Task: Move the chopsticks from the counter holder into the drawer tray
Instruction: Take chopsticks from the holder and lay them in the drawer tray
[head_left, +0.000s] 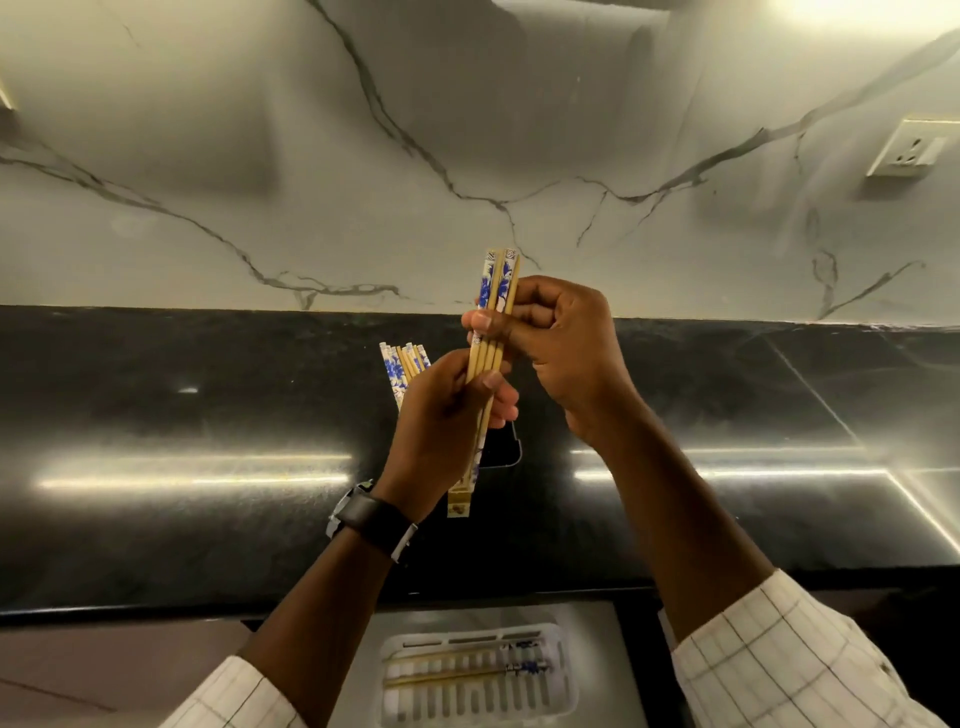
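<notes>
A small bundle of wooden chopsticks (496, 291) with blue and white flowered tops stands upright above the black counter. My right hand (558, 353) grips the bundle near its top. My left hand (447, 415) is closed around its lower part. Behind my left hand several more chopsticks (404, 364) stick up from a holder that is mostly hidden; only its dark edge (511, 447) shows. Below the counter edge, a white slotted tray (566, 670) lies in an open drawer, with two chopsticks (467, 670) lying in it lengthwise.
A glossy black counter (208, 415) runs across the view, backed by a white marble wall (311, 156). A wall socket (909, 148) sits at the upper right. A small yellowish object (460, 501) lies on the counter below my left hand.
</notes>
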